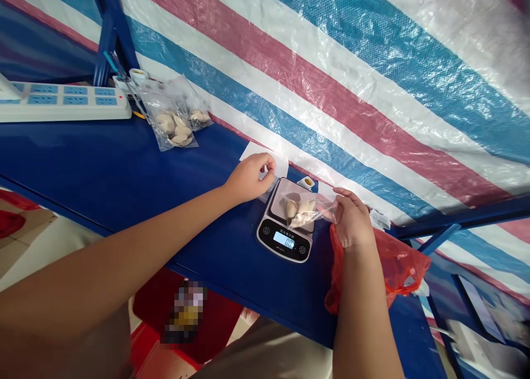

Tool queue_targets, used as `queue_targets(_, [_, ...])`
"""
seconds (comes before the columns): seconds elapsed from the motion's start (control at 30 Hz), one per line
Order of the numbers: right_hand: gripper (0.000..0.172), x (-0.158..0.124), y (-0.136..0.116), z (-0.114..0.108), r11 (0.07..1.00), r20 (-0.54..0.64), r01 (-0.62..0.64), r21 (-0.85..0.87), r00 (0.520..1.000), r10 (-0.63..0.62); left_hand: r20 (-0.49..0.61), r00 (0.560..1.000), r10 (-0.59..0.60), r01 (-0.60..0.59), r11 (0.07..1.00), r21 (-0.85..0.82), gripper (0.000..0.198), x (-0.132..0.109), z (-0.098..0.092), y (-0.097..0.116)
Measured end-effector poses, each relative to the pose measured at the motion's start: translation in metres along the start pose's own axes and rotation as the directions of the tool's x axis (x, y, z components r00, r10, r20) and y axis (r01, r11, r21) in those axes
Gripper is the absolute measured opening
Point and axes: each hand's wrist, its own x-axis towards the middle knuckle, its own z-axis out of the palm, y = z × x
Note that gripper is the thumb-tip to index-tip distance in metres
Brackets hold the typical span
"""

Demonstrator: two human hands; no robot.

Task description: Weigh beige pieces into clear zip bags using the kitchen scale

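My right hand grips the end of a clear plastic bag, its fingers closed on the film. Several pale, beige lumpy pieces lie in that bag, just over the plate of a kitchen scale; whether the bag touches the plate I cannot tell. The lit display reads 0.0. To the left of the scale, my left hand is curled, thumb and forefinger together; anything inside it is hidden. Under and behind it are a white sheet and some clear film.
Filled clear bags lie at the back left, beside a power strip. A red plastic bag sits right of the scale. A striped tarp hangs behind the blue table. A red stool stands below.
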Motion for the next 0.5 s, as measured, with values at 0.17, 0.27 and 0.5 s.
queue_targets(0.17, [0.037, -0.001, 0.004, 0.007, 0.999, -0.025, -0.007, 0.040, 1.000, 0.008, -0.104, 0.994, -0.020, 0.024, 0.999, 0.042, 0.005, 0.020, 0.006, -0.019])
queue_targets(0.27, [0.037, -0.001, -0.001, 0.000, 0.991, -0.067, -0.015, -0.134, 0.998, 0.006, -0.142, 0.990, -0.022, 0.031, 0.998, 0.060, 0.004, 0.016, 0.005, -0.030])
queue_targets(0.5, [0.033, 0.012, -0.009, -0.033, 0.612, -0.178, 0.025, -0.791, 0.947, -0.268, -0.176, 0.984, -0.042, 0.054, 0.997, 0.062, 0.007, 0.016, -0.001, -0.045])
